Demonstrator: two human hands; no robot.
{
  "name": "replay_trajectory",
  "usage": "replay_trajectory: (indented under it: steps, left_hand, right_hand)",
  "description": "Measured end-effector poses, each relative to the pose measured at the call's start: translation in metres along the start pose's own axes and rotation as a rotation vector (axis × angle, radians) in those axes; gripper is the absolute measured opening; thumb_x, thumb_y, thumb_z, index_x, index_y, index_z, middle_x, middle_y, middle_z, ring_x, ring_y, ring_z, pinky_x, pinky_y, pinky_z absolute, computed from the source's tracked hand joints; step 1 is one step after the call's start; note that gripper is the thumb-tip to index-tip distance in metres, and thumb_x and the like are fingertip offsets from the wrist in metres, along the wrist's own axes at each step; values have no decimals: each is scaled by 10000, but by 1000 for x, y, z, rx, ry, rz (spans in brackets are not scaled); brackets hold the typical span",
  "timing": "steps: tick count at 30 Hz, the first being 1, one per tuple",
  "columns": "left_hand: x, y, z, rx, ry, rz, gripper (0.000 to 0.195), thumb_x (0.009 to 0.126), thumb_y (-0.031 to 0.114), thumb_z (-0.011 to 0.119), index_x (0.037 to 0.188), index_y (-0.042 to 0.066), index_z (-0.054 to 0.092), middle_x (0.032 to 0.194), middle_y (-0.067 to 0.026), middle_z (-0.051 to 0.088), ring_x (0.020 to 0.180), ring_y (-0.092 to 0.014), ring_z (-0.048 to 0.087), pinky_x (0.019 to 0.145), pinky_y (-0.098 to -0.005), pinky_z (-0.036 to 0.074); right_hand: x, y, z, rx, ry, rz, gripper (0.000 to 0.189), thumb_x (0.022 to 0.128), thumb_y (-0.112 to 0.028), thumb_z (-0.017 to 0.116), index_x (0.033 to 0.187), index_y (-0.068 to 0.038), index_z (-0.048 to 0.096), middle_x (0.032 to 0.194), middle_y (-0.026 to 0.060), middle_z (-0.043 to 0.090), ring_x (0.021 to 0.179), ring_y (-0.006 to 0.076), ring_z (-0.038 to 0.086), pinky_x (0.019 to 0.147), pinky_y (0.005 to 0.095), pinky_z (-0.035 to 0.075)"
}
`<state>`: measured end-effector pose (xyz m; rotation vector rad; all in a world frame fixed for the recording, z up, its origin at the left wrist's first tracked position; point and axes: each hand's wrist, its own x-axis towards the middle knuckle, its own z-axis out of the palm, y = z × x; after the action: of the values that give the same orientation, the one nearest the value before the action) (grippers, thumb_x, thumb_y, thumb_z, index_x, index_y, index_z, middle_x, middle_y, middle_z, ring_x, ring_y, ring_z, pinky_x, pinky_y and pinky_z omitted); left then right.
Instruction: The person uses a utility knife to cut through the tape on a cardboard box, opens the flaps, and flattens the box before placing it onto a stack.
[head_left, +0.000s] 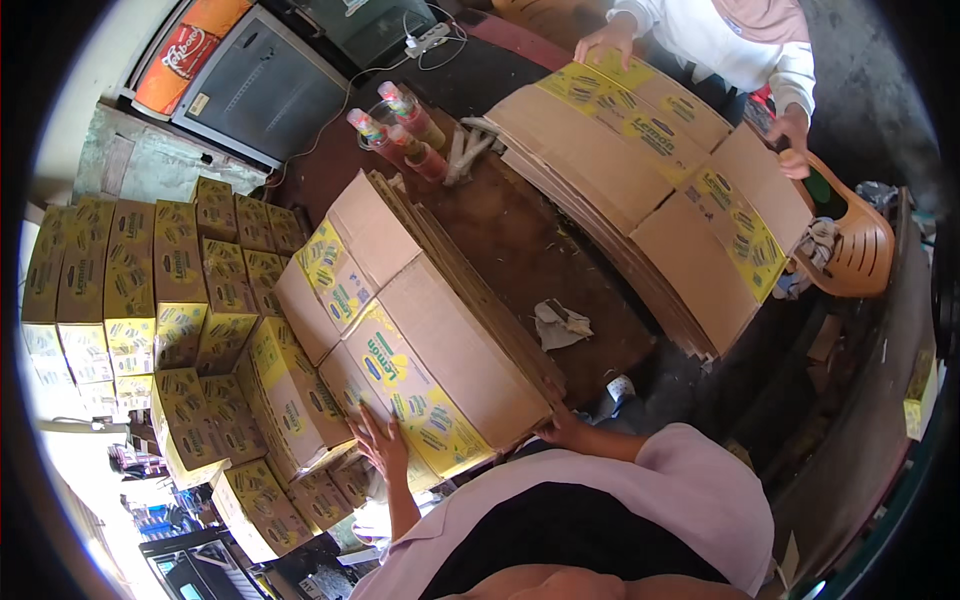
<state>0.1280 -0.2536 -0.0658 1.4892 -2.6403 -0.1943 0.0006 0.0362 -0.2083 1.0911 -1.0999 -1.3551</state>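
Before me lies a stack of flattened cardboard boxes (465, 345) with yellow lemon print. My left hand (382, 446) rests with fingers spread on the top sheet near its lower left edge. At the stack's lower right corner is my right hand (562, 424), its fingers against the sheet edges; part of them is hidden, so its grip is unclear. Across the low table (510, 247) another person stands at a second stack of flattened boxes (600, 150). One hand of that person (611, 45) touches its far edge, and the other (793, 142) is by its right corner.
Closed printed cartons (180, 262) are piled at the left. Several bottles with pink contents (409, 142) and pale rolls (469, 154) stand or lie at the table's back. A crumpled cloth (561, 326) lies between the stacks. An orange plastic chair (862, 247) is at the right.
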Motion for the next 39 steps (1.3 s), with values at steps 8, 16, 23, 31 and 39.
replay_trajectory:
  steps: [8, 16, 23, 31, 39]
  left_hand:
    - [10, -15, 5, 36, 15, 45, 682, 898, 478, 530, 1482, 297, 229, 1527, -171, 150, 1333, -423, 283, 1041, -547, 296]
    - [12, -11, -10, -19, 43, 39, 673, 894, 527, 515, 1473, 300, 258, 1522, -180, 176, 1346, -424, 270, 1073, -530, 255]
    - [-19, 14, -36, 32, 127, -109, 614, 889, 524, 522, 1421, 249, 388, 1519, -110, 244, 1396, -343, 205, 1003, -746, 80]
    - [-70, 68, -54, -142, 406, -9, 349, 961, 383, 453, 1074, 136, 671, 1188, -16, 601, 1206, -253, 471, 1077, -645, 87]
    - [-102, 120, -45, -186, 378, 132, 340, 936, 236, 390, 1011, 124, 702, 691, -26, 657, 816, -197, 645, 1087, -615, 119]
  right_hand:
    - [27, -24, -18, -1229, 257, -608, 984, 719, -766, 546, 1405, -86, 356, 1380, 150, 432, 1236, 315, 469, 977, 487, 461]
    - [3, -42, 7, -1230, 577, -377, 1116, 719, -772, 539, 1490, -176, -5, 1467, 234, 227, 1245, 418, 436, 937, 583, 453]
    - [-83, -40, 36, -1264, 487, -685, 673, 862, -541, 577, 1240, -41, 332, 1356, 210, 355, 1177, 399, 499, 919, 569, 481]
    - [-169, -55, 75, -1456, 534, -832, 241, 932, -307, 549, 1027, -87, 580, 1042, 91, 642, 998, 269, 623, 857, 431, 522]
    - [-212, -65, 105, -1610, 520, -867, 238, 887, -290, 615, 1022, -94, 601, 933, 51, 669, 914, 231, 649, 808, 382, 536]
